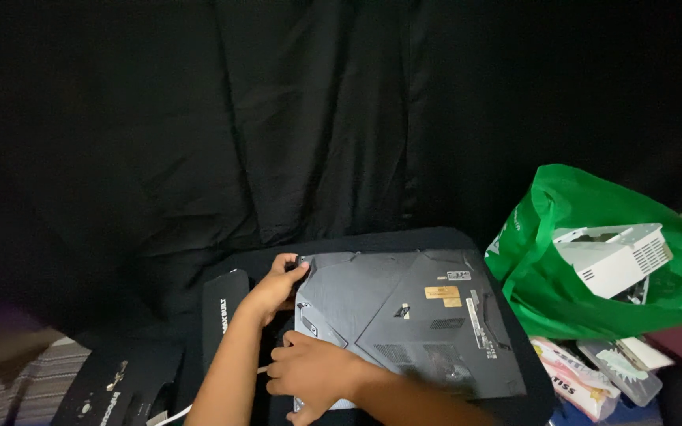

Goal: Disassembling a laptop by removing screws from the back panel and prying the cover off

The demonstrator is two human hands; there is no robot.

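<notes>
Head view: laptop (412, 319) lies base-up on the black-draped tabletop (199, 260). Left hand (278, 285) pinches its far-left corner; right hand (309, 371) presses flat, fingers spread, on the near-left edge. Likely prying the base cover; next needs careful lifting.

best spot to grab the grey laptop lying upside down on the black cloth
Probably its two short edges, coming in from the sides. The laptop lies flat, base up, wide and thin, so there is nothing to pinch on top. The left hand already touches its far left corner; the right hand rests on the near left edge.
</notes>
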